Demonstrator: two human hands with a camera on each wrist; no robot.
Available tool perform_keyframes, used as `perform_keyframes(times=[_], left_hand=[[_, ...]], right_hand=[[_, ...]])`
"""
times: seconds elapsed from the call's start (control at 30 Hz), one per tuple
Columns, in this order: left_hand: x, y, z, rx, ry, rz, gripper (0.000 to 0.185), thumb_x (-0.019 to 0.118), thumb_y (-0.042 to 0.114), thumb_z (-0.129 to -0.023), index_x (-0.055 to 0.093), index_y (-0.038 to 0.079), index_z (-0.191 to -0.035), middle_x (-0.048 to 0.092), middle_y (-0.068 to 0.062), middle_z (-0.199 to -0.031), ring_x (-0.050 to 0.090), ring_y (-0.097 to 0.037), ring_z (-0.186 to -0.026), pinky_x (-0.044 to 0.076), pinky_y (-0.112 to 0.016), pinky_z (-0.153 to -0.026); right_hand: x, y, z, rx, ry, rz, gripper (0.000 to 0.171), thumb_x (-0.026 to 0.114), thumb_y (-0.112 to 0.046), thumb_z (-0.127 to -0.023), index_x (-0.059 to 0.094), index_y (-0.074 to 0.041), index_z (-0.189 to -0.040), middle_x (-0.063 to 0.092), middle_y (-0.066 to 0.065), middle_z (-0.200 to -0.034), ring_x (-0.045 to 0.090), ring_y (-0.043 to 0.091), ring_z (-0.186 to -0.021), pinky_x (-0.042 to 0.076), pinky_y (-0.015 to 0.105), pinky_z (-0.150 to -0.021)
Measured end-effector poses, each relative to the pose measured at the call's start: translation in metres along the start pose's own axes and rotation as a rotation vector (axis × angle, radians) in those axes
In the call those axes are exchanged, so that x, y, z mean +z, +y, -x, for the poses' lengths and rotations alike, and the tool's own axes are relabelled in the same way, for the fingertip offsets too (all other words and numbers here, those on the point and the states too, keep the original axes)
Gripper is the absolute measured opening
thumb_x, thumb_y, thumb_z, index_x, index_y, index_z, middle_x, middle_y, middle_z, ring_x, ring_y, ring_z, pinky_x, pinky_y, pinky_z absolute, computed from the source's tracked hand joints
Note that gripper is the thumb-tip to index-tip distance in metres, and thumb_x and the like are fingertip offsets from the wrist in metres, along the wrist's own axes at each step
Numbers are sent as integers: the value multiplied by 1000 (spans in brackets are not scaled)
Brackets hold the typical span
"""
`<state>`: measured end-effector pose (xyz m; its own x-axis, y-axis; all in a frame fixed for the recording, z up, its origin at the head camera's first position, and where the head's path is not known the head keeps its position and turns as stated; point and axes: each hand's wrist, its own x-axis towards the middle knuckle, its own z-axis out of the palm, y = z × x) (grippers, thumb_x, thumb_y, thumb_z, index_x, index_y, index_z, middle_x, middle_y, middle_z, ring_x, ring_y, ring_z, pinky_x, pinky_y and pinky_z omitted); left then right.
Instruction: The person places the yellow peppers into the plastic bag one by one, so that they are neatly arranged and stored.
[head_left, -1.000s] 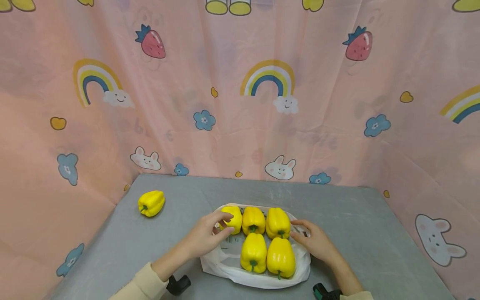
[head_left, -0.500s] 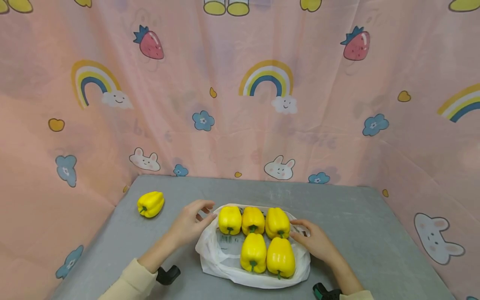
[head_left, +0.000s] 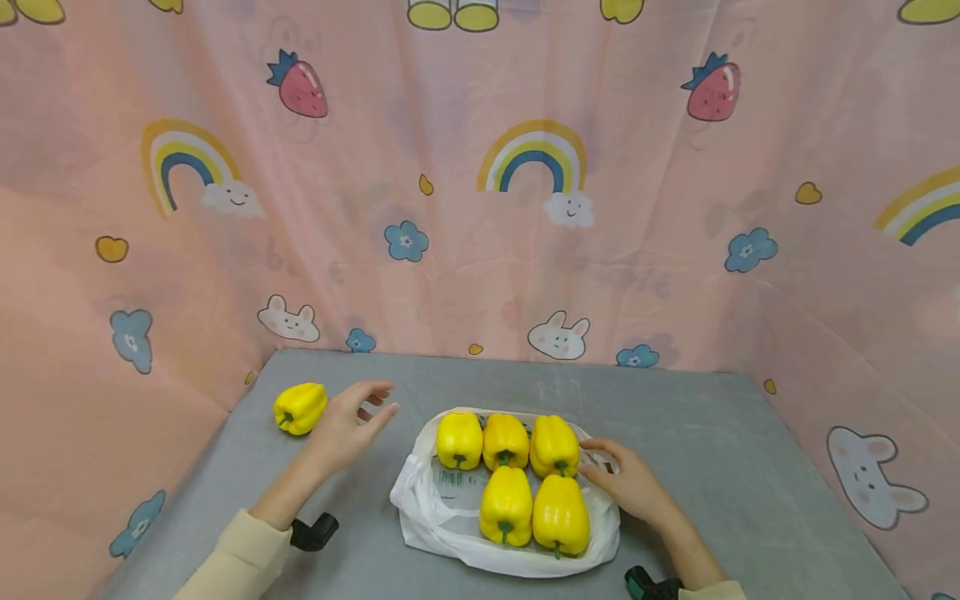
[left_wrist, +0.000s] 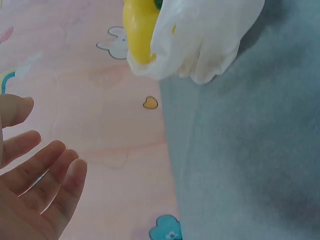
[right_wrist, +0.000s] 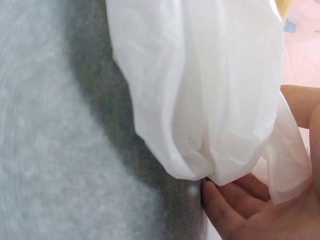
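Observation:
A white plastic bag (head_left: 423,512) lies spread on the table with several yellow bell peppers inside; one of them (head_left: 506,504) sits at the front middle. My right hand (head_left: 633,483) holds the bag's right edge; in the right wrist view the white plastic (right_wrist: 210,95) passes between its thumb and fingers. To the left of the bag, my left hand (head_left: 347,429) is in the air, fingers spread loosely and nothing in them. Just beyond its wrist side lies a lone yellow bell pepper (head_left: 298,408). The left wrist view shows the relaxed left fingers (left_wrist: 70,187).
The grey table (head_left: 720,467) ends at a pink patterned curtain (head_left: 480,275) behind and at both sides. Between the peppers, the bag's bottom shows printed marks, with a gap at its front left. Black wrist devices (head_left: 315,532) are strapped to both arms.
My left hand has left the pepper at the bag's back left and moved leftward toward the lone pepper. The bag's left side has spread out slightly. The right hand stays put.

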<state>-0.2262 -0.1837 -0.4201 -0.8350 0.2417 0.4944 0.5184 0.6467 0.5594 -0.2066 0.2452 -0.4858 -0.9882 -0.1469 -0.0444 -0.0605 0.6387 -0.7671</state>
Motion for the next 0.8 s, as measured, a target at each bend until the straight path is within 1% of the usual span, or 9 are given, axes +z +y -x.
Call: perform_keyframes(times=[0.1, 0.4, 0.5, 0.67, 0.8], left_hand=[[-6, -5, -1, -26, 5, -28, 33, 73, 16, -95, 67, 0, -124, 69, -10, -114, 63, -24, -98, 58, -39, -78], [-25, -21, -1, -76, 39, -44, 33, 72, 13, -96, 66, -2, -124, 69, -13, -114, 64, -28, -100, 58, -45, -80], [-31, -29, -1, -77, 63, -50, 33, 73, 13, -95, 66, -3, -123, 70, -14, -112, 65, -28, -99, 58, -45, -79], [-38, -43, 0, -80, 97, -71, 31, 73, 13, -95, 67, -2, -122, 71, -15, -109, 66, -28, -98, 59, -40, -78], [-43, -53, 0, -79, 103, -71, 30, 72, 13, -96, 67, -2, -121, 70, -15, -107, 66, -29, -97, 59, -40, -78]], right_hand=[[0, 0, 0, 2, -1, 2, 56, 68, -42, -97, 60, -4, -137, 56, 20, -143, 43, 46, -137, 38, 66, -107], [1, 1, 0, 1, -1, -8, 56, 68, -43, -97, 60, -5, -138, 55, 20, -144, 43, 46, -138, 39, 65, -107], [1, 0, 0, 6, -3, -11, 56, 68, -42, -97, 60, -4, -138, 55, 20, -144, 43, 46, -138, 39, 65, -107], [1, 0, -1, 4, -10, -15, 57, 68, -42, -97, 59, -4, -138, 55, 20, -144, 43, 45, -138, 41, 61, -107], [1, 2, -1, -5, -9, -9, 57, 68, -42, -97, 59, -5, -139, 55, 20, -144, 43, 46, -138, 40, 64, -106]])
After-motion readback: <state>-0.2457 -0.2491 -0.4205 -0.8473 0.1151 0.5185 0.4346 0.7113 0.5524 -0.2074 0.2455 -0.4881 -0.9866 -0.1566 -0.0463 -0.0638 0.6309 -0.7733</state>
